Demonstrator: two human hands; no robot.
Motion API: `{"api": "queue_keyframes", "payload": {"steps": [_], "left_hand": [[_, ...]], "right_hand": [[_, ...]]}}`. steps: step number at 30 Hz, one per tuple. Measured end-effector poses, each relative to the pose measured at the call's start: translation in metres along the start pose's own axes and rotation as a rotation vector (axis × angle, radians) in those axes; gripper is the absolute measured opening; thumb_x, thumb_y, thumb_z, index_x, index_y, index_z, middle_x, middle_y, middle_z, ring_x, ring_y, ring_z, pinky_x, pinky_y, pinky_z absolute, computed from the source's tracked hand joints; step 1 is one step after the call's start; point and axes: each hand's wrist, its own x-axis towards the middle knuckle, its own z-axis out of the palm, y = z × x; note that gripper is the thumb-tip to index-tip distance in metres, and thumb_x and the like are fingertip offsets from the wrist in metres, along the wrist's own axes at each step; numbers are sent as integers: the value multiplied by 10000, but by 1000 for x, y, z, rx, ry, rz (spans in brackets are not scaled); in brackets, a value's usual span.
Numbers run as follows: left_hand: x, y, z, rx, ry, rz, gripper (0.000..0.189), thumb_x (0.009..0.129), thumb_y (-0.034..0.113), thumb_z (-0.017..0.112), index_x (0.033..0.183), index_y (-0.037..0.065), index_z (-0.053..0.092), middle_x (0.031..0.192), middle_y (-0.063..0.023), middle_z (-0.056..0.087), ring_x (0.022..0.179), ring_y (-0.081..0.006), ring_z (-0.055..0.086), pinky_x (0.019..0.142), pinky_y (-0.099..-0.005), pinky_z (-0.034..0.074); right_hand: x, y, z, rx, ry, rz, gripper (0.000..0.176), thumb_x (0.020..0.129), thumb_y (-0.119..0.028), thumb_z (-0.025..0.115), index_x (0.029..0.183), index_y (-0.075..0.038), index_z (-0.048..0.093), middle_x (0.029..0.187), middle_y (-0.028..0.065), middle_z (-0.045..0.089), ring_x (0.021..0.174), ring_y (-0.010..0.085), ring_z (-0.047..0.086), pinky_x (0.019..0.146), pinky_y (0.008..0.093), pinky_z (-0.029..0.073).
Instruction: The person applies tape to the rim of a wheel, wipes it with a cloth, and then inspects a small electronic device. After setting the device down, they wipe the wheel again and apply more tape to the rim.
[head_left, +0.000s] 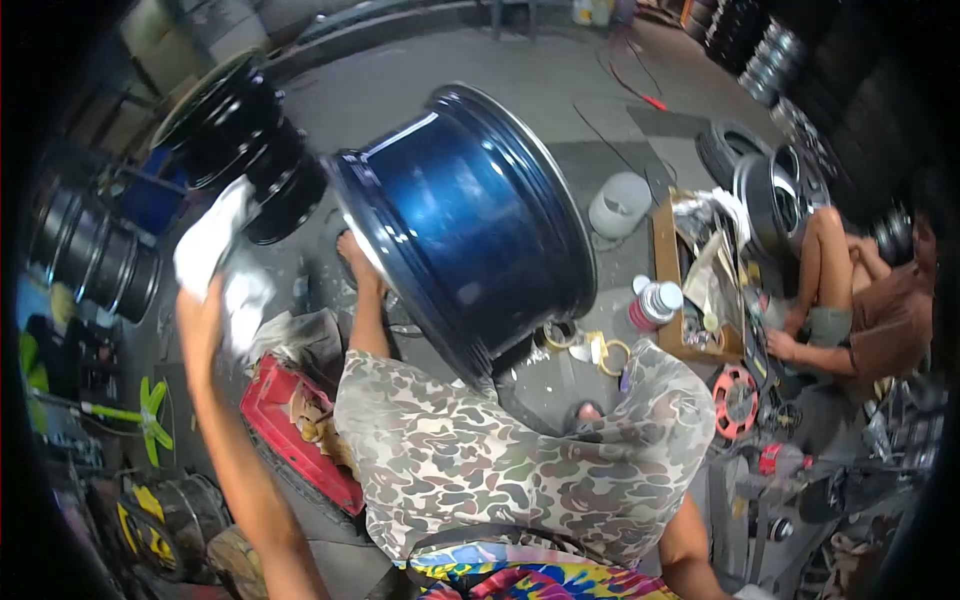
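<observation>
My left hand (pixel 203 315) is raised at the left, its fingers closed on a white cloth (pixel 215 235) that hangs in loose, blurred folds. The big dark blue wheel rim (pixel 455 205) stands on its edge before my knees, with a bright silver lip; the cloth is apart from it. Of my right arm only the forearm (pixel 685 550) shows, low at the right beside my thigh, and the hand itself is out of sight. A stack of black rims (pixel 235 125) rises behind the cloth.
At the right a person (pixel 880 310) sits beside a cardboard box (pixel 668 245) of supplies. Rolls of tape (pixel 613 357), a capped bottle (pixel 655 303) and a white bucket (pixel 620 205) are near the rim. A red case (pixel 290 430) lies by my left leg.
</observation>
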Motion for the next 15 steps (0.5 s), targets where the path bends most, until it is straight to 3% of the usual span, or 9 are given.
{"api": "queue_keyframes", "payload": {"steps": [1,3,5,6,7,9,11,13,15], "left_hand": [[-13,-25,-11,32,-6,-10,468,940,307,693,1244,-49,677,1165,-210,747,1069,-289,706,940,-398,515],[-40,-48,-42,357,-240,-237,531,933,333,733,1304,-36,637,1251,-244,708,1142,-342,693,977,-429,512],[-62,-37,-50,766,-379,-161,633,907,388,782,1347,-30,602,1305,-261,668,1225,-393,648,1031,-447,490],[-74,-7,-39,680,-249,-10,654,901,388,797,1366,-22,588,1342,-262,638,1278,-418,602,1082,-453,460],[-82,22,-16,451,-145,109,597,940,342,766,1372,-28,587,1359,-248,636,1300,-377,596,1109,-437,437],[-109,112,44,-168,-213,-33,468,1058,265,634,1417,-29,571,1395,-195,631,1334,-267,577,1149,-401,419],[-135,160,109,-492,-132,-157,493,1102,288,564,1465,-44,524,1461,-207,578,1367,-267,548,1176,-371,382],[-139,193,156,-501,68,-200,487,1108,275,554,1454,-64,510,1450,-210,573,1324,-265,560,1141,-363,399],[-129,219,197,-396,290,-97,469,1105,258,558,1424,-83,510,1380,-209,605,1235,-258,588,1082,-368,428]], "right_hand": [[11,-2,-5,1,17,4,636,828,-401,844,1355,-119,625,1342,230,602,1122,426,671,973,466,552],[43,-15,-11,-1,62,-17,639,826,-402,845,1355,-118,625,1344,231,600,1124,427,671,975,467,551],[76,-23,-9,-21,96,-49,641,825,-402,846,1355,-118,625,1347,232,599,1126,428,670,976,468,551],[95,-29,-3,-40,111,-76,642,824,-403,847,1355,-118,625,1348,232,598,1127,428,670,977,468,551],[115,-37,6,-54,120,-109,643,824,-403,847,1355,-118,625,1349,233,598,1128,429,670,978,468,550],[144,-49,31,-112,169,-161,645,822,-404,849,1356,-118,625,1352,234,596,1130,430,669,980,469,550],[184,-60,68,-206,221,-160,648,821,-405,850,1356,-118,625,1354,234,595,1133,431,668,982,470,549],[192,-87,74,-303,189,-53,683,811,-404,853,1379,-111,612,1479,262,485,1226,454,621,1032,507,516],[193,-105,62,-264,78,16,643,810,-375,848,1349,-100,632,1438,277,531,1208,455,633,1022,510,522]]}}
